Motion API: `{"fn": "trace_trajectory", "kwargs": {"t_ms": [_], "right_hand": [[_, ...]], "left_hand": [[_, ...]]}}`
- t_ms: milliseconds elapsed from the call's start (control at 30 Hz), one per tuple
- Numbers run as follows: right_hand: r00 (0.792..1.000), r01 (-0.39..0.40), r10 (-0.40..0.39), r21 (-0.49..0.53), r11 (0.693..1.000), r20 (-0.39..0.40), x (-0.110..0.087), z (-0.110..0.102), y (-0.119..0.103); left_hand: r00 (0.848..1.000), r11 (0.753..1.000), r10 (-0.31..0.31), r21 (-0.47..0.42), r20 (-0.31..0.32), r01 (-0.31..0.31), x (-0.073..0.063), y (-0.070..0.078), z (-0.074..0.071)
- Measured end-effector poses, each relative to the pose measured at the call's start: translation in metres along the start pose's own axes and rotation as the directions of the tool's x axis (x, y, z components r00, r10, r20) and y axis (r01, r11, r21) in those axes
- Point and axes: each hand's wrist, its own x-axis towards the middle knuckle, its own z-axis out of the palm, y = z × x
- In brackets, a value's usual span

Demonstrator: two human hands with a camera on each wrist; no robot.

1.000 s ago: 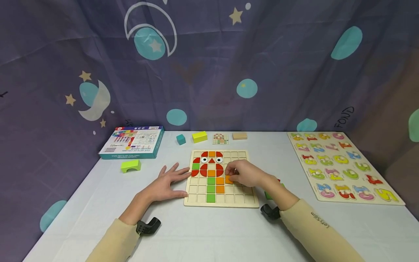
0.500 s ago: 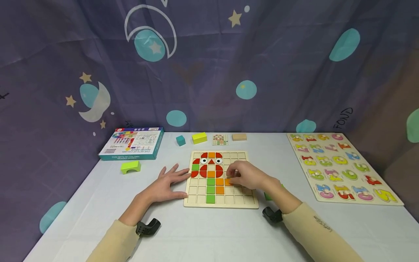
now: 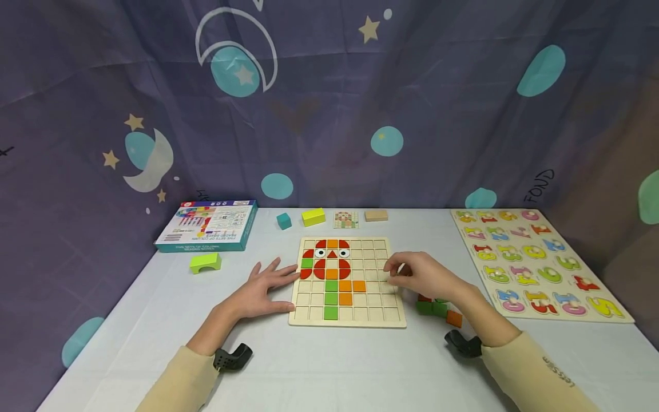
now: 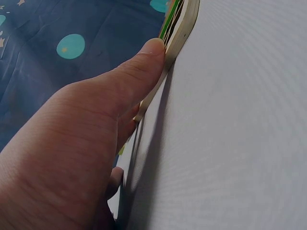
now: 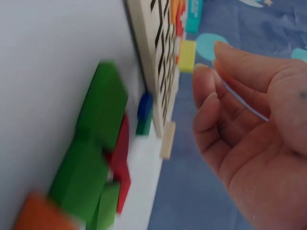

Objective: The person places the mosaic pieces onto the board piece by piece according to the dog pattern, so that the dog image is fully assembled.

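A wooden grid board (image 3: 368, 314) lies on the white table, holding red, orange and green tiles and two eye pieces. My left hand (image 3: 259, 290) is spread at its left edge; in the left wrist view the thumb (image 4: 139, 64) rests against the board's side. Over the board's right edge hovers my right hand (image 3: 422, 276), its fingers loosely bent with nothing between them. An orange tile (image 3: 358, 286) sits in a cell just right of another orange one. Loose green blocks (image 3: 431, 308), some red pieces and an orange block (image 3: 454, 319) lie near the right wrist.
At the back stand a teal cube (image 3: 284, 221), a yellow block (image 3: 313, 217), a small pattern card (image 3: 346, 220) and a plain wooden block (image 3: 376, 216). A box (image 3: 206, 226) and a green arch (image 3: 205, 262) are left. A number puzzle board (image 3: 525, 286) lies right.
My right hand has let go of the orange tile, which now lies flat in its cell, and has moved right, uncovering the loose blocks. My left hand has stayed in place.
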Motion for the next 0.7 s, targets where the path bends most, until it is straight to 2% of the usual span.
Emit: {"fn": "trace_trajectory", "kwargs": {"t_ms": [200, 467, 700], "right_hand": [[1.000, -0.028, 0.028, 0.001, 1.000, -0.011, -0.021, -0.010, 0.007], [0.999, -0.036, 0.035, -0.051, 0.998, -0.015, -0.050, -0.016, 0.020], [0.998, -0.062, 0.061, -0.049, 0.997, -0.024, -0.074, -0.021, 0.031]], "left_hand": [[1.000, 1.000, -0.001, -0.006, -0.009, 0.000, -0.001, -0.001, 0.000], [1.000, 1.000, -0.002, 0.005, -0.011, 0.002, -0.002, -0.002, 0.001], [1.000, 1.000, 0.011, -0.007, -0.010, -0.011, -0.001, 0.000, 0.000]]}}
